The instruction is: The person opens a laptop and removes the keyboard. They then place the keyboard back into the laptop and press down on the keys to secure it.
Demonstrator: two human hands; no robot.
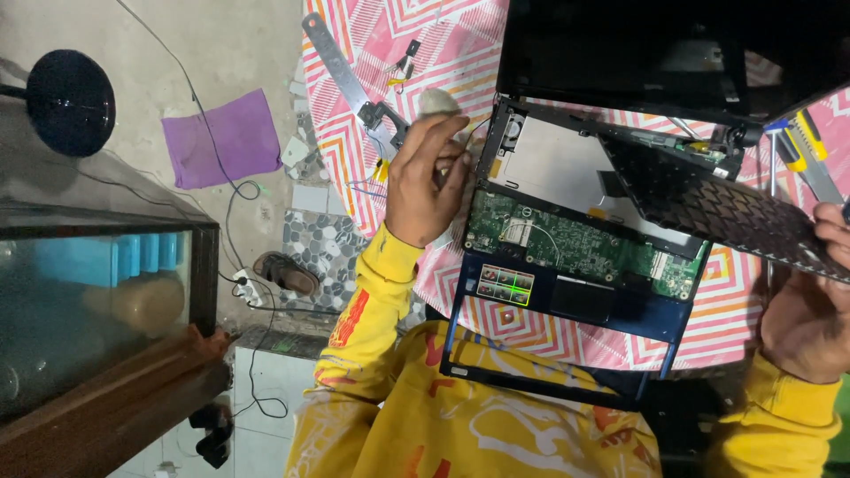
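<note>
Black and thin, the detached laptop keyboard (735,217) tilts over the open chassis (567,257), its right edge pinched by the right hand (810,310). It looks light, flexible, fragile; edges are safest. Left hand (425,181) loosely curls around a pale brush (438,102).

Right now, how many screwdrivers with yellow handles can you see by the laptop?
2, both at the upper right on the patterned cloth, next to the laptop's hinge corner: one farther up, one just below it. Others may be hidden under the lifted keyboard.
</note>
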